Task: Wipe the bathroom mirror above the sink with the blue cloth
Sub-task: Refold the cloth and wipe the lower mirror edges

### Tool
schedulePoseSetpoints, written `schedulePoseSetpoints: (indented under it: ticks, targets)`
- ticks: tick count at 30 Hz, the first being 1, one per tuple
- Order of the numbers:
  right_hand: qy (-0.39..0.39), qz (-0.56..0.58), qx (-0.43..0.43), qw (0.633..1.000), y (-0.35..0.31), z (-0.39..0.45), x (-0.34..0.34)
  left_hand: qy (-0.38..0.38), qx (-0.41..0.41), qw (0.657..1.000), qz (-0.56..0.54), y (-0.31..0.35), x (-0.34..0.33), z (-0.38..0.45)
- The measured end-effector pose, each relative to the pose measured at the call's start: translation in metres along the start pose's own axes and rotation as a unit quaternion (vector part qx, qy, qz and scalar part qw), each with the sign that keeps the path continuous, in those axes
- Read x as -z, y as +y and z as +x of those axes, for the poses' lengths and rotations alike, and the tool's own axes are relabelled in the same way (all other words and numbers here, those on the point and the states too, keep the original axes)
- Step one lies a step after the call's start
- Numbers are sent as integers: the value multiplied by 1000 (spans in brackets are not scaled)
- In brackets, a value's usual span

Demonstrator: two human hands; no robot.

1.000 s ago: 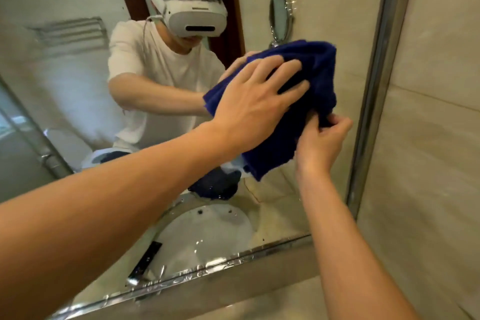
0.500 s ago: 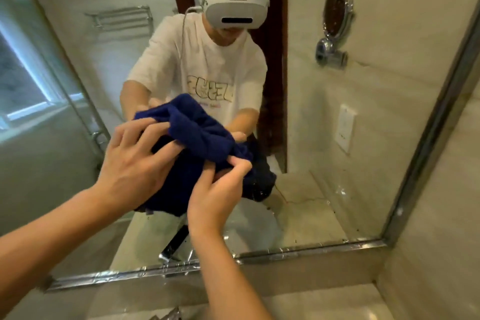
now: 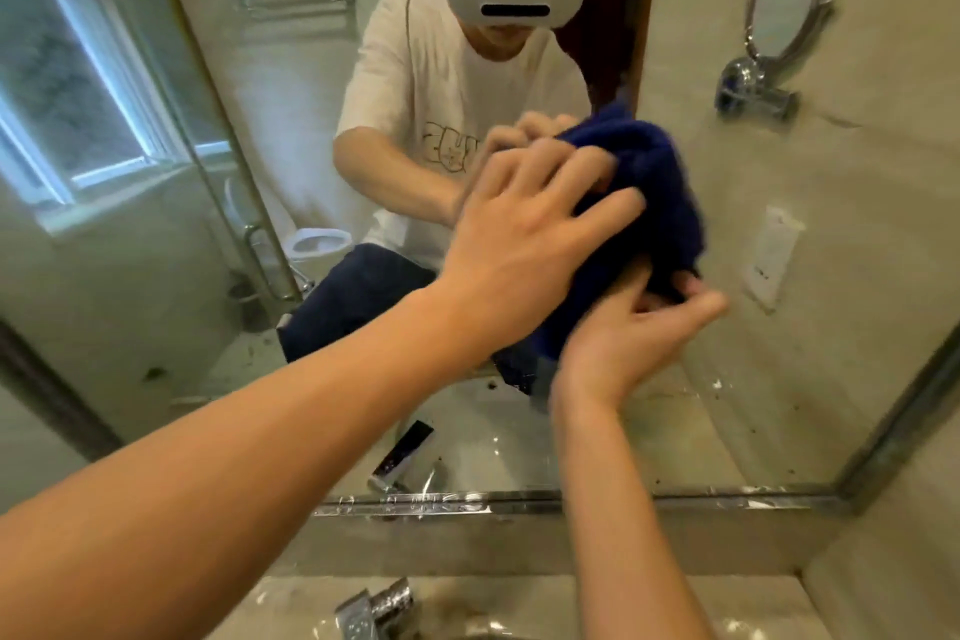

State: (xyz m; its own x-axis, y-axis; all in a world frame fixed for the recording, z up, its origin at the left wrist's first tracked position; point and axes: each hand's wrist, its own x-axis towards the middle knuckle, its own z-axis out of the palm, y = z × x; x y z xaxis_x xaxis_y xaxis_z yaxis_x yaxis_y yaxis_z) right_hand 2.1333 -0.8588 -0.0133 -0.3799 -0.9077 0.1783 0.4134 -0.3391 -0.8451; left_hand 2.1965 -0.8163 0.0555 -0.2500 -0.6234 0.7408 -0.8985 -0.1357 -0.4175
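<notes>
Blue cloth [image 3: 639,203] back right of mirror [image 3: 779,327] centre after leftward pass half second ago. Left hand [image 3: 524,234] spread flat, pressing cloth to glass; right hand [image 3: 634,327] pinching lower edge. Wiping mid-stroke, lower right unwiped.

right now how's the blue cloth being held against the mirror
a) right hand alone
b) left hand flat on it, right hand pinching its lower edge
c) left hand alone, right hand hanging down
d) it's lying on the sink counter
b: the left hand lies spread over the blue cloth, pressing it to the mirror, while the right hand pinches the cloth's lower edge.
</notes>
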Motion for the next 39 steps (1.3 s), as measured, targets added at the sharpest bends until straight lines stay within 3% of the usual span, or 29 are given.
schedulePoseSetpoints:
  ticks: [3, 6, 10, 12, 14, 19, 22, 28, 31, 36, 39]
  targets:
    - [-70, -30, -22, 997, 8, -71, -17, 5, 40, 999, 32, -45, 19, -66]
    - [-188, -52, -45, 980, 16, -125, -23, -16, 106, 991, 86, -79, 35, -130]
    - [-290, -104, -44, 950, 19, -114, -14, -28, 177, 982, 59, -75, 37, -143]
    - [-282, -128, -10, 951, 10, -92, -8, -23, 176, 983, 34, -66, 38, -128]
    - [-224, -119, 16, 967, -1, -70, -6, -21, 159, 987, 11, -57, 38, -103]
    - [-63, -42, -31, 997, -13, -55, -19, 5, 60, 998, 5, -43, 35, -34]
    - [-41, -37, -30, 998, -8, -76, -32, 33, 49, 998, 6, -58, 34, -49]
    - [-135, -67, 5, 989, 24, -172, -53, 53, 117, 991, 26, -120, 42, -155]
    - [-205, -99, -21, 974, 44, -229, -60, 19, 160, 986, 39, -151, 53, -224]
    - [-319, -168, -55, 931, 60, -307, -73, -48, 306, 951, 3, -191, 74, -313]
    - [-384, -196, 53, 901, 24, -311, -100, 19, 366, 930, -35, -218, 94, -303]
